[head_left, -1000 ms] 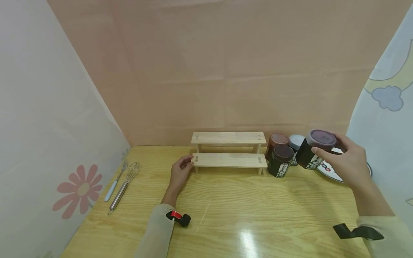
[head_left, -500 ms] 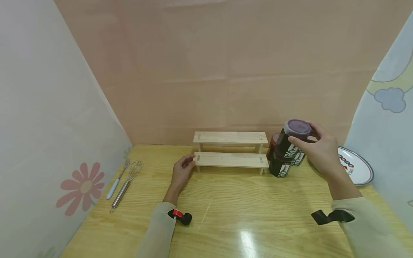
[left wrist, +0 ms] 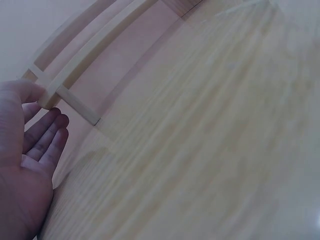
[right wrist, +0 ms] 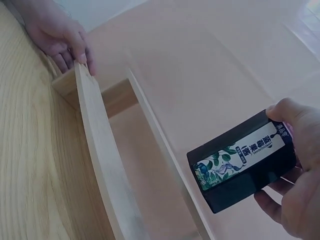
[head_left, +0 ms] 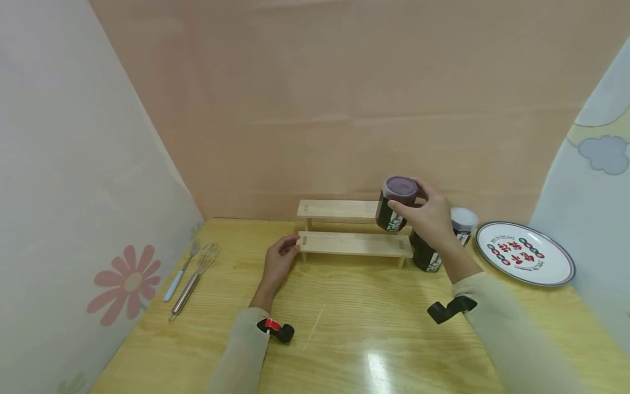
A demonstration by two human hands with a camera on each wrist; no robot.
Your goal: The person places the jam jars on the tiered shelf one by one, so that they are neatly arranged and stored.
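Note:
In the head view, my right hand [head_left: 433,218] holds a dark jam jar [head_left: 387,212] with a purple lid, thumb on one side and fingers on the other. The jar is above the right part of a two-step wooden shelf [head_left: 339,242], apart from it in the right wrist view. That view shows the jar's label [right wrist: 240,162] with leaves and blue berries. My left hand [head_left: 278,264] pinches the left end of the lower step. In the left wrist view, its thumb side [left wrist: 32,92] meets the board's end, other fingers below.
Right of the shelf stand a dark jar [head_left: 426,257], partly behind my right hand, and a white-lidded jar [head_left: 464,220]. An oval plate [head_left: 546,273] with red print lies farther right. At the left are a whisk [head_left: 189,290] and a blue-handled fork [head_left: 176,280].
My right hand has carried the jar leftward, from near the plate, past the other jars, to above the shelf's right part. The plate is now uncovered. My left hand keeps its place.

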